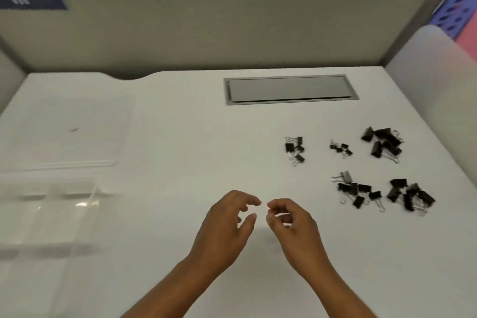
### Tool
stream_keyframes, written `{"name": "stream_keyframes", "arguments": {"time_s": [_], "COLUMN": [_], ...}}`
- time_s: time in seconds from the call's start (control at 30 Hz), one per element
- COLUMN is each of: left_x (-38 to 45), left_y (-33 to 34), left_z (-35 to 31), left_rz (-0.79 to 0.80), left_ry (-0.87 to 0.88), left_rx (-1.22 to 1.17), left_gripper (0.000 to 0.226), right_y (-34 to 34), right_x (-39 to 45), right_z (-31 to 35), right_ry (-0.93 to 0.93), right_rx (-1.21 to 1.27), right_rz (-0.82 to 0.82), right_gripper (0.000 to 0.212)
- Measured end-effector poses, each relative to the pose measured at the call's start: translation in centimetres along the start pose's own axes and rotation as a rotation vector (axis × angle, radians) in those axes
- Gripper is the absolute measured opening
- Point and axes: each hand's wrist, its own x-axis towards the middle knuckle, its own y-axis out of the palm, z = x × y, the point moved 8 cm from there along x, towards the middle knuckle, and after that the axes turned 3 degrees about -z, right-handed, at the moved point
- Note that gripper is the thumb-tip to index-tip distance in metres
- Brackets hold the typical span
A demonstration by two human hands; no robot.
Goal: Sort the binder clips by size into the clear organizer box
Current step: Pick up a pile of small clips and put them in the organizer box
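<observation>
Black binder clips lie in several heaps on the right of the white desk: a small heap, a heap of tiny clips, a heap of large clips, and two nearer heaps. The clear organizer box sits at the near left with its lid open behind it. Its compartments look bare. My left hand and my right hand hover side by side over the middle of the desk, fingers curled loosely, nothing visible in either.
A grey cable hatch is set into the desk at the back. A grey partition walls off the far edge, with side panels left and right. A blue and pink crate shows at the far right.
</observation>
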Motion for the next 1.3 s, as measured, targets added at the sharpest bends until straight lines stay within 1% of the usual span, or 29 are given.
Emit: {"name": "stream_keyframes", "arguments": {"time_s": [0.13,0.27,0.4,0.5,0.6,0.7,0.83,0.9,1.0,1.13,1.23,1.3], "left_x": [5.0,9.7,14.9,18.0,19.3,19.3,18.5,18.2,18.1,17.8,17.5,17.5], "left_y": [5.4,9.5,12.3,14.1,15.5,15.8,15.2,15.1,15.4,15.1,14.9,15.2], "left_z": [-1.8,-2.4,-1.5,-0.5,0.8,1.5,2.2,2.6,2.6,1.7,1.3,1.3], "left_rz": [0.034,0.053,0.067,0.094,0.101,0.056,-0.080,-0.131,-0.144,-0.180,-0.201,-0.183], "left_ry": [0.015,0.016,-0.002,0.014,0.038,0.065,0.065,0.063,0.103,0.196,0.215,0.226], "left_rx": [0.068,0.190,0.399,0.516,0.553,0.552,0.466,0.437,0.437,0.457,0.457,0.480], "left_gripper": [0.026,0.033,0.047,0.049,0.051,0.050,0.034,0.025,0.016,0.006,0.012,0.026], "right_y": [-5.0,-7.7,-7.9,-6.9,-6.2,-6.4,-6.5,-6.8,-7.3,-8.7,-9.6,-10.0], "right_x": [4.9,10.7,16.4,18.9,19.4,19.1,19.4,19.5,19.5,19.3,19.1,19.1], "right_z": [-3.1,-4.0,-3.4,-3.9,-4.9,-5.6,-5.9,-6.1,-6.4,-7.0,-8.0,-8.3], "right_ry": [-0.008,-0.074,-0.205,-0.212,-0.212,-0.234,-0.271,-0.254,-0.212,-0.154,-0.054,0.001], "right_rx": [-0.025,-0.123,-0.257,-0.331,-0.338,-0.279,-0.209,-0.156,-0.078,0.105,0.218,0.273], "right_rz": [-0.045,-0.110,-0.166,-0.173,-0.200,-0.259,-0.260,-0.242,-0.219,-0.265,-0.270,-0.267], "right_gripper": [0.022,0.025,0.032,0.038,0.041,0.034,0.026,0.025,0.030,0.030,0.026,0.026]}}
